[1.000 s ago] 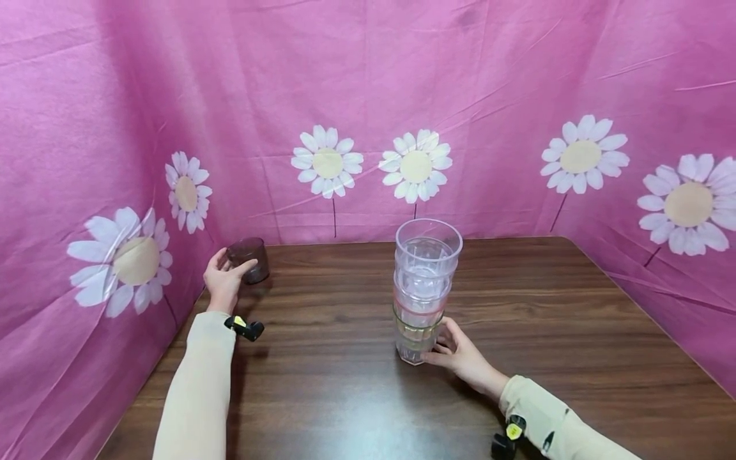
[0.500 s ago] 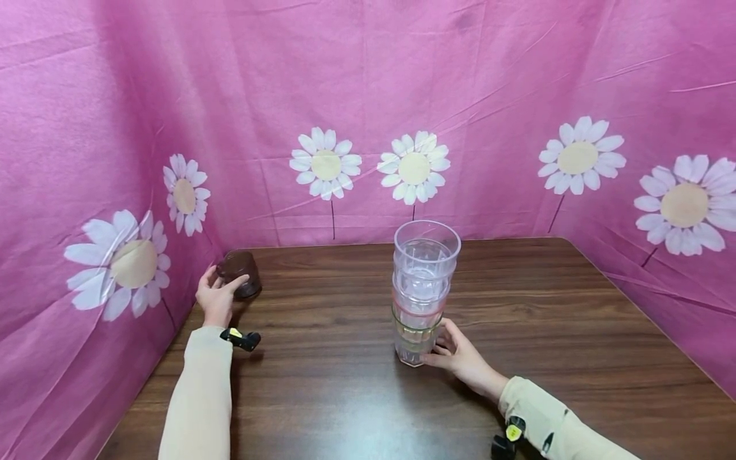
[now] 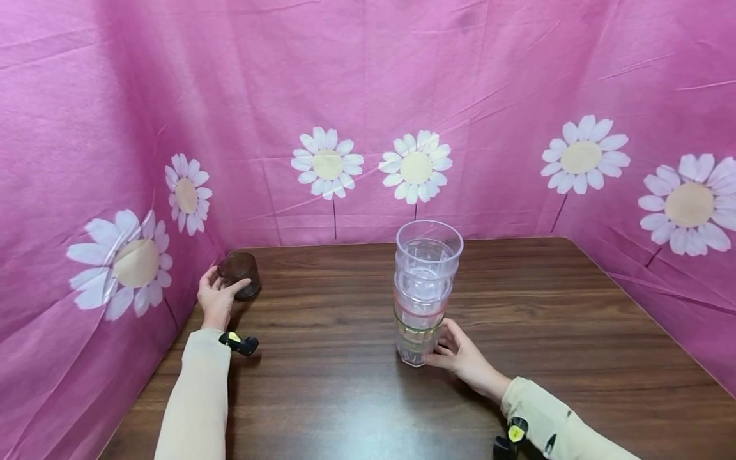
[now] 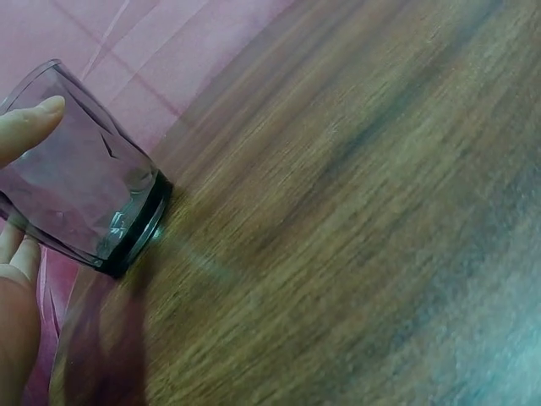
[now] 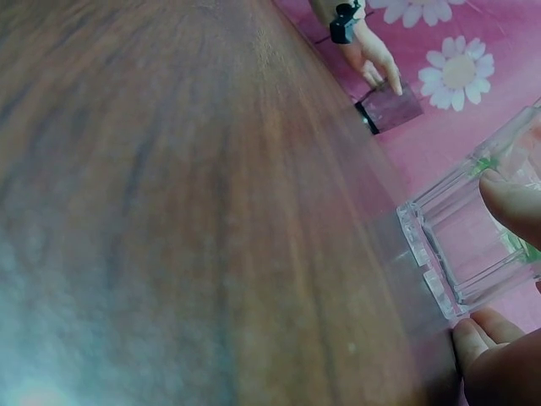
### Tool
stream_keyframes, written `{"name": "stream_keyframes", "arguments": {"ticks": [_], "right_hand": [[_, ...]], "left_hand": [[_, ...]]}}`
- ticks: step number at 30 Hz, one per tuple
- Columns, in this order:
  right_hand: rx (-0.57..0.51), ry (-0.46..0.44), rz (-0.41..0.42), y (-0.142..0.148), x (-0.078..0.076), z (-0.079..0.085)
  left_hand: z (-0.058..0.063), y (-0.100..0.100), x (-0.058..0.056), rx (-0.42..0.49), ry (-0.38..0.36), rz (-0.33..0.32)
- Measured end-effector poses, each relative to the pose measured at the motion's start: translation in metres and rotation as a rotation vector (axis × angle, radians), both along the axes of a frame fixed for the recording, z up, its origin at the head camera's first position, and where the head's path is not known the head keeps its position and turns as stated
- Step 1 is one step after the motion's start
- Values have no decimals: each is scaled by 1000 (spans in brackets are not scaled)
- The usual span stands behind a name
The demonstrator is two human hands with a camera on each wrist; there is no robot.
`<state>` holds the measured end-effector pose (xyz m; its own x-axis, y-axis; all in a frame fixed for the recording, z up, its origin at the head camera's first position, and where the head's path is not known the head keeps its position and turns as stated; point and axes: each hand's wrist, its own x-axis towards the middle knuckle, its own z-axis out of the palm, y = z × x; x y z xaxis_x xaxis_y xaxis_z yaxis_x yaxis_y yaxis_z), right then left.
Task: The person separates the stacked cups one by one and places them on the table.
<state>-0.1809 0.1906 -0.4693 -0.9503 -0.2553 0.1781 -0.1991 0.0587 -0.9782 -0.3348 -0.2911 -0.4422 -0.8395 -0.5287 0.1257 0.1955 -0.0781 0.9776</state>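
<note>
At the table's far left corner, my left hand (image 3: 217, 299) grips a dark tinted glass tumbler (image 3: 248, 281), thumb on the near side and fingers behind. The left wrist view shows the tumbler (image 4: 84, 182) upright, its thick base (image 4: 139, 227) right at the tabletop. Mid-table, my right hand (image 3: 464, 364) holds the lower part of a tall stack of clear tumblers (image 3: 424, 281), several nested upright, one with a pinkish rim and one green-rimmed. In the right wrist view my thumb (image 5: 511, 203) presses the side of the clear bottom tumbler (image 5: 448, 241), with fingers at its far side.
A brown wood-grain table (image 3: 322, 345) fills the lower view. Pink cloth (image 3: 368, 76) printed with white daisies hangs along its back and both sides, close behind the dark tumbler. A small black camera (image 3: 240, 345) sits on my left wrist, another (image 3: 508, 437) on my right.
My left hand has shifted slightly left and nearer with the dark tumbler, and has barely moved in the last half second. The right hand and the stack stay in place.
</note>
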Motion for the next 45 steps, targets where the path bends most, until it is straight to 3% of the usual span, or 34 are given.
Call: {"name": "stream_keyframes", "arguments": {"ticks": [5, 11, 19, 24, 37, 45], "right_hand": [[10, 8, 2, -1, 0, 1], [13, 16, -1, -1, 2, 2], [35, 24, -6, 1, 2, 2], [27, -2, -11, 1, 0, 1], [44, -2, -11, 0, 2, 3], [24, -6, -10, 0, 2, 5]], "left_hand": [[3, -1, 1, -29, -35, -4], [12, -4, 6, -74, -52, -55], [30, -3, 6, -110, 77, 1], [51, 8, 5, -118, 138, -23], [104, 63, 10, 16, 383, -260], [129, 103, 25, 168, 477, -481]]}}
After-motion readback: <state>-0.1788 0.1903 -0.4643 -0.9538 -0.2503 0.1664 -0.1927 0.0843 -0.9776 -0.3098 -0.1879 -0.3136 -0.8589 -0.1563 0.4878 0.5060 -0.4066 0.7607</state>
